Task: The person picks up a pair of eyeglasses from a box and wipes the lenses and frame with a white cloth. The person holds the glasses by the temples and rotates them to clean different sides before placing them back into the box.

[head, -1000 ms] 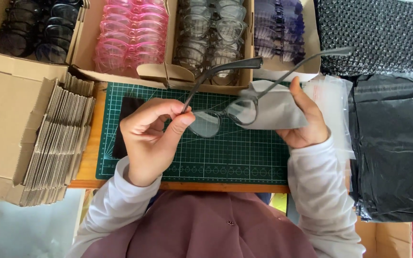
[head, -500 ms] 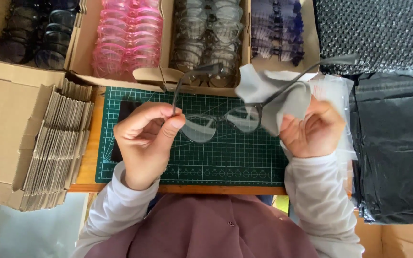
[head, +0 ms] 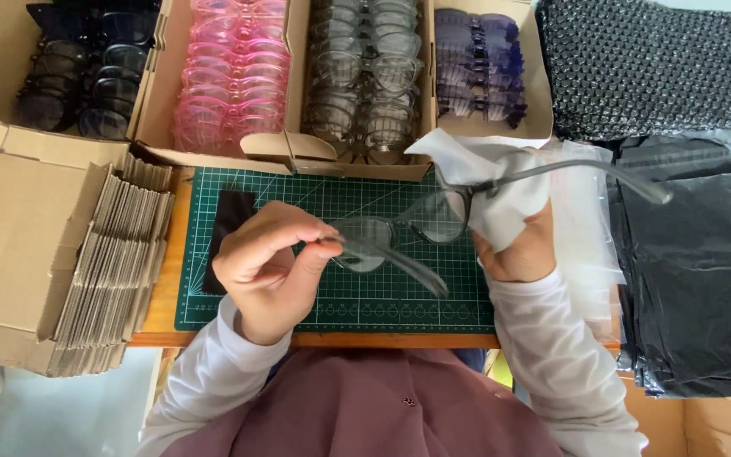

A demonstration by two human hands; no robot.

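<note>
i see my left hand [head: 268, 267] pinching grey glasses [head: 408, 227] at nine o'clock, right hand [head: 522, 245] pressing a white cloth [head: 501, 190] at three.

We see both forearms, in pale long sleeves, reaching forward from the bottom edge and converging toward the centre. The left hand [head: 266, 267] is raised with its back toward us, wrist slightly bent, fingers curled; thumb and forefinger tips [head: 325, 246] meet in a fine pinch directed to the right, while the remaining fingers fold loosely beneath. The right hand [head: 519, 245] sits a little farther forward, its back facing us, the wrist straight. Its fingers are largely hidden under what it grips, so we can tell only that they are closed. The two hands are apart, not touching.
</note>
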